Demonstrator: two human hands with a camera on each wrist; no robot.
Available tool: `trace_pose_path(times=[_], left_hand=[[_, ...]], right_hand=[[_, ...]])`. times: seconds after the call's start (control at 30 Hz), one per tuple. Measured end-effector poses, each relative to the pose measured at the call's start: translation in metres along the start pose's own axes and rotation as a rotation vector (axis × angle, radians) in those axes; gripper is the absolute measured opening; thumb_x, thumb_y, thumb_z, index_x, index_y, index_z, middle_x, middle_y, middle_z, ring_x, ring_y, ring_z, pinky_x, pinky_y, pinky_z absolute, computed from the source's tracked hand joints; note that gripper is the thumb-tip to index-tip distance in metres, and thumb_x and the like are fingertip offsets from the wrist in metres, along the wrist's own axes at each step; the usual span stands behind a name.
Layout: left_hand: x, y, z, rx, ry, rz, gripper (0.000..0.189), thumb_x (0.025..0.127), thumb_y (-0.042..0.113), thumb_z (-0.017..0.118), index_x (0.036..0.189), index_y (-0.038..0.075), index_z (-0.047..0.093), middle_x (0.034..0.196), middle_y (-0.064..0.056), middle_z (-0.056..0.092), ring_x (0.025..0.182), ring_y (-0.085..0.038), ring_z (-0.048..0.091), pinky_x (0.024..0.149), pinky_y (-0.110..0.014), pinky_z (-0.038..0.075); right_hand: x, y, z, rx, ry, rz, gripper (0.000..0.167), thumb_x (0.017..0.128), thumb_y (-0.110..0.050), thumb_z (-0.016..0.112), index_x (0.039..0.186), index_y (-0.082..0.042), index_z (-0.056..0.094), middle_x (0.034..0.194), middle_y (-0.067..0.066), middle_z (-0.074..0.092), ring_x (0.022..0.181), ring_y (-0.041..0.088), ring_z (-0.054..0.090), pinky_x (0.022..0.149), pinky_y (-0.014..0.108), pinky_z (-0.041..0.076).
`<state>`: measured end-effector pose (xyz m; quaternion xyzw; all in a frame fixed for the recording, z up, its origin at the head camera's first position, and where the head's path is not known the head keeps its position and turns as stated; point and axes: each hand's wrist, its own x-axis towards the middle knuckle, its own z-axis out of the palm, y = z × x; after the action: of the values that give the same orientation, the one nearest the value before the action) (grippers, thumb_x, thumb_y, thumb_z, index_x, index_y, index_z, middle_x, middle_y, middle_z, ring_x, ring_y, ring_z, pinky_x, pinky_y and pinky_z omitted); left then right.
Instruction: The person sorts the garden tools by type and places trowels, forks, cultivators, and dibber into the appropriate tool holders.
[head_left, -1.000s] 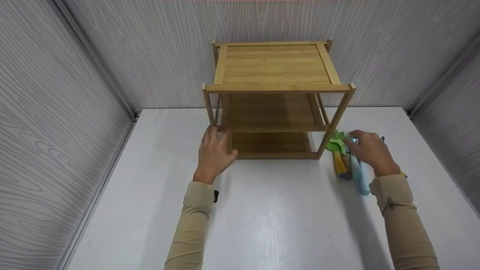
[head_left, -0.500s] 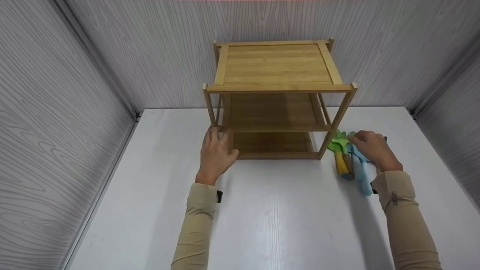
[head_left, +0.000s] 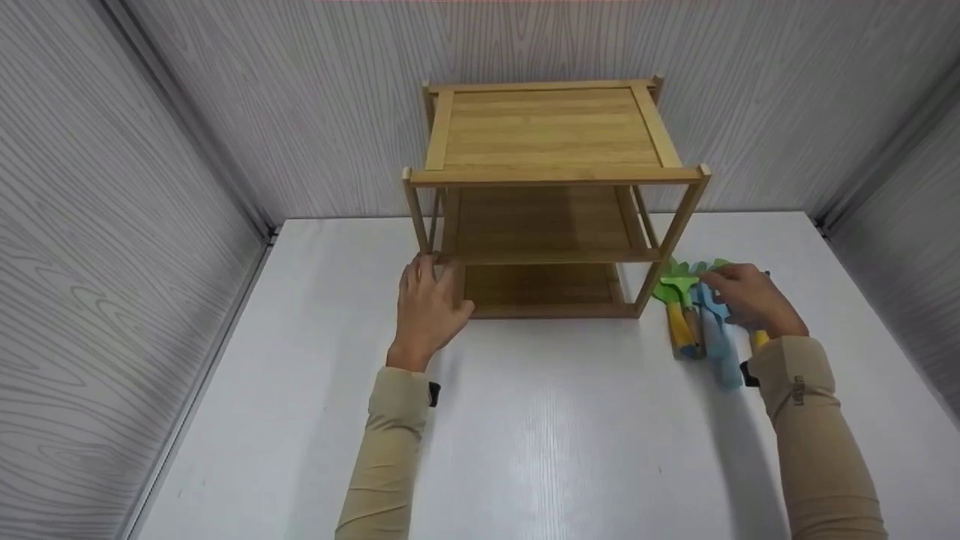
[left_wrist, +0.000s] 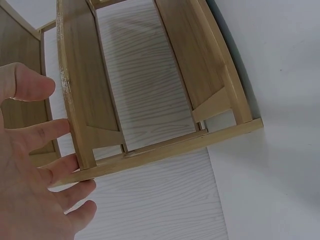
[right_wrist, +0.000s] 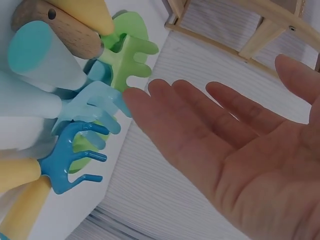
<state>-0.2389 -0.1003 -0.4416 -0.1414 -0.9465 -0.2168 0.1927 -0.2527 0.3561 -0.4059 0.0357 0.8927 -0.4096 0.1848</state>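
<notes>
My left hand (head_left: 427, 311) touches the front left corner of a wooden three-tier shelf (head_left: 555, 127). In the left wrist view, its fingers rest against the front rail (left_wrist: 70, 85) and post, with the thumb apart. My right hand (head_left: 754, 300) hovers over a group of small garden tools, its fingers fairly straight and holding nothing. Nearest those fingertips in the right wrist view is a light blue hand rake (right_wrist: 92, 100). Beside it lie a green hand rake (right_wrist: 131, 57) with a wooden handle and a dark blue hand rake (right_wrist: 62, 162) with a yellow handle.
The shelf stands on a white table (head_left: 540, 420) close to the grained back wall (head_left: 337, 112). A yellow handle (head_left: 681, 330) lies just right of the shelf's front right post. Side walls stand at left and right.
My right hand has shifted slightly right above the tools, uncovering more of the green and blue heads. My left hand stays at the shelf corner.
</notes>
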Motion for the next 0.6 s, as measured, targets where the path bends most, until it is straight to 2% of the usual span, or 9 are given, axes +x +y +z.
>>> trace_pose_path(times=[0.27,0.6], left_hand=[[-0.001,-0.002,0.001,0.006,0.019,0.015,0.051,0.086,0.019,0.067,0.133,0.0,0.061,0.136,-0.025,0.047,0.135,-0.05,0.038,0.114,-0.061,0.029],[-0.001,0.0,0.002,-0.017,0.009,0.018,0.053,0.085,0.017,0.065,0.136,0.001,0.059,0.138,-0.023,0.046,0.136,-0.05,0.036,0.114,-0.062,0.029]], right_hand=[[0.0,0.006,-0.001,0.102,-0.016,0.034,0.083,0.107,-0.049,0.036,0.155,0.014,0.013,0.154,0.039,0.024,0.14,0.054,0.033,0.104,0.062,0.042],[0.002,0.014,-0.003,0.131,-0.068,0.023,0.081,0.108,-0.048,0.034,0.155,0.013,0.011,0.154,0.04,0.024,0.139,0.055,0.034,0.104,0.06,0.044]])
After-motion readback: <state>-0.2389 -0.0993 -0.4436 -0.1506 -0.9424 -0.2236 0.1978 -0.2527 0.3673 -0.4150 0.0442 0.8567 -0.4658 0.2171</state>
